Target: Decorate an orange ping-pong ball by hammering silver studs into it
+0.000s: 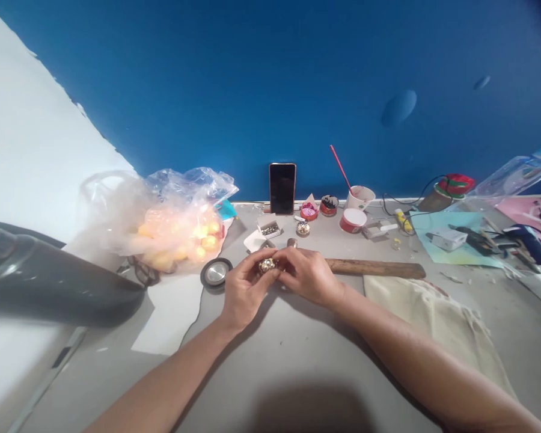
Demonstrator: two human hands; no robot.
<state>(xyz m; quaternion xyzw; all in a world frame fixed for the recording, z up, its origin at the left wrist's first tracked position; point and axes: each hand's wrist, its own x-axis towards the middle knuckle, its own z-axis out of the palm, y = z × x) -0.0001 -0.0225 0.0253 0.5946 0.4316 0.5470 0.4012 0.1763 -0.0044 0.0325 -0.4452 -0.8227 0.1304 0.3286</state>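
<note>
Above the grey table my left hand [247, 288] is closed round a small round ornament [267, 265], gold-coloured and covered in shiny studs. The fingertips of my right hand [309, 276] pinch its right side. A similar studded round piece [303, 228] lies on the table just beyond the hands. Behind my left hand is a small open box of tiny metal pieces [270, 230]. Partly hidden behind my right hand lies a hammer, its wooden handle [379, 269] pointing right. Left of my left hand rests a black-rimmed metal disc [217, 273].
A phone [282, 188] leans against the blue wall. Small tubs [353, 220] and a cup with a red stick [360, 197] stand at the back. Left are a plastic bag of glowing yellow things [184, 231] and a large grey cylinder [58, 276]. Beige cloth [428, 319] lies right.
</note>
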